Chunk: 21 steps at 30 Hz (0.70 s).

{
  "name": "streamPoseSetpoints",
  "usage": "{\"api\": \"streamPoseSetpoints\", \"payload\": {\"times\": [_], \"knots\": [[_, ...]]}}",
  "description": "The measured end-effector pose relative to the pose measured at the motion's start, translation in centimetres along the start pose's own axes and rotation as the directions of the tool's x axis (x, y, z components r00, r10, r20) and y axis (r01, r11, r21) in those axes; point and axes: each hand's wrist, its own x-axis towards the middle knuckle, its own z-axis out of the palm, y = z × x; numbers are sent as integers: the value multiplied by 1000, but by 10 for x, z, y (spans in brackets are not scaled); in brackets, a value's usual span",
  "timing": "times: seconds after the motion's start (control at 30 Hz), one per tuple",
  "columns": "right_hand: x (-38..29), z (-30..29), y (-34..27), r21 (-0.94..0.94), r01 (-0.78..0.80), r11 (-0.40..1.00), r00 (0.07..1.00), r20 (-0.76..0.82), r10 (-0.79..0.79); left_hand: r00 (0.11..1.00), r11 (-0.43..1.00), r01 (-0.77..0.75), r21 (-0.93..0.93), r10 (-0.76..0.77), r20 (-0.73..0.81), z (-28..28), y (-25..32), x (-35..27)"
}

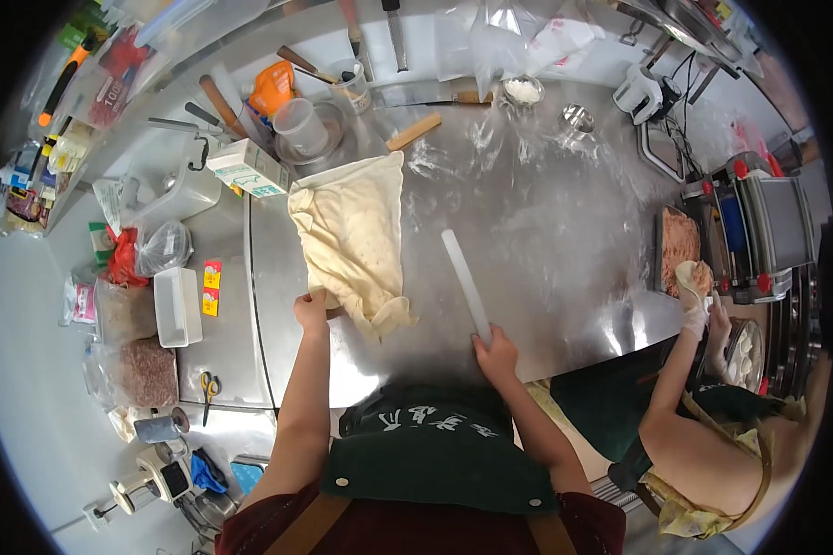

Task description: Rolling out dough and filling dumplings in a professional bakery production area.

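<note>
A large folded sheet of pale dough (361, 236) lies on the steel worktop (541, 277) before me, its lower edge bunched and creased. My left hand (312, 309) pinches the dough's lower left edge. My right hand (496, 352) is closed around the lower end of a white rolling pin (466, 277), which points away from me, to the right of the dough and apart from it.
At right a co-worker's gloved hand (694, 316) holds a wrapper by a tray of minced filling (679, 243), near a dough sheeter (763, 229). A wooden block (414, 132), a long knife (472, 98) and metal bowl (576, 121) lie behind. Scissors (209, 392) lie left.
</note>
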Motion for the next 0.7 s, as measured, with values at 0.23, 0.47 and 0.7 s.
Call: {"api": "streamPoseSetpoints", "payload": {"times": [0.23, 0.47, 0.7], "knots": [[79, 55, -70, 152, 195, 969, 981, -40, -191, 948, 896, -310, 317, 316, 34, 0, 39, -38], [149, 53, -76, 71, 361, 930, 932, -73, -356, 960, 905, 235, -355, -158, 233, -3, 10, -23], [382, -78, -70, -268, 348, 898, 736, -516, -439, 998, 990, -15, -142, 24, 64, -12, 24, -42]]}}
